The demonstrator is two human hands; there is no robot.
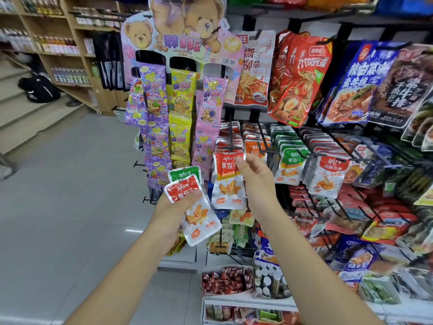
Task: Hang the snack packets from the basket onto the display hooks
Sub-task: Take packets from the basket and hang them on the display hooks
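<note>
My right hand (pixel 254 181) pinches the top edge of a red-and-white snack packet (pixel 228 184) and holds it up at the tip of a black display hook (pixel 230 146) that carries several matching red packets. My left hand (pixel 174 211) grips a small stack of packets: a red-and-white packet (pixel 195 214) on top and a green packet (pixel 185 173) behind it. Both hands are in front of the hook rack. The basket is not in view.
Neighbouring hooks carry orange packets (pixel 256 146), green packets (pixel 291 165) and red-topped packets (pixel 329 174). A teddy-bear candy display (pixel 180 102) hangs to the left. Large snack bags (pixel 302 76) hang above, trays of sweets (pixel 227 280) sit below. Tiled floor lies on the left.
</note>
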